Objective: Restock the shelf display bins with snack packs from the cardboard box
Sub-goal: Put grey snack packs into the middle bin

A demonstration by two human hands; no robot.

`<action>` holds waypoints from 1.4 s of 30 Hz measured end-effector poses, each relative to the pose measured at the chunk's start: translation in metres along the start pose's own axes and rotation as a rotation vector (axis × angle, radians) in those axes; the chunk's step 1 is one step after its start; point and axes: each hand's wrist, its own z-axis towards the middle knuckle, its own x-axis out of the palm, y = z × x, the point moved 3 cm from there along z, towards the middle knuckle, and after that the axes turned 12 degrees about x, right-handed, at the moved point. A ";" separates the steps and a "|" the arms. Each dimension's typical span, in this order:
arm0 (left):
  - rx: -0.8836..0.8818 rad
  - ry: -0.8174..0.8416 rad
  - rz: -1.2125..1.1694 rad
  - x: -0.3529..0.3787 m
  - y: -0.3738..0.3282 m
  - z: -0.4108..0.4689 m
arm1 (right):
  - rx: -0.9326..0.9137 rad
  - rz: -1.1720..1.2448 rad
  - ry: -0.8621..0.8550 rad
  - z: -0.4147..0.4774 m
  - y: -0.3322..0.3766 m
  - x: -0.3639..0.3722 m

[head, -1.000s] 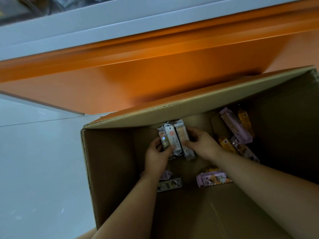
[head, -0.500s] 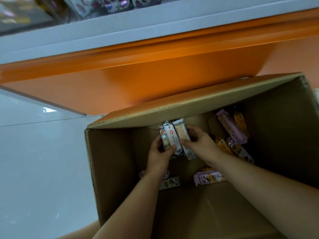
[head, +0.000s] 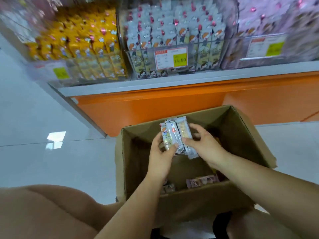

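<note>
A small bundle of snack packs point(head: 174, 135) is held upright above the open cardboard box point(head: 245, 133), near its far wall. The bundle is gripped from the left by the left hand point(head: 161, 152), with the thumb laid across the front wrappers and the fingers curled behind. The right-most pack is pinched by the right hand point(head: 203, 144), thumb in front and fingers curled round its far edge. A pink pack point(head: 202, 181) is seen lying on the box bottom, partly hidden by the near wall. The box is set on the pale floor point(head: 43, 161), just in front of the orange shelf base point(head: 155, 104). Above, the display bins point(head: 141, 51) are filled with upright packs: yellow packs point(head: 82, 42) on the left, white ones in the middle behind a price tag point(head: 171, 58), and pinkish ones, blurred, on the right. A bare knee point(head: 43, 209) is seen at lower left.
</note>
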 end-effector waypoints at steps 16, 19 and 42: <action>0.579 -0.089 -0.008 -0.016 -0.205 0.033 | -0.606 0.079 -0.162 -0.093 0.192 -0.027; 0.613 -0.068 0.031 -0.014 -0.240 0.065 | -0.630 0.128 -0.207 -0.079 0.224 -0.032; 0.302 0.084 0.227 0.011 -0.271 0.212 | -0.482 -0.065 -0.525 0.024 0.293 -0.097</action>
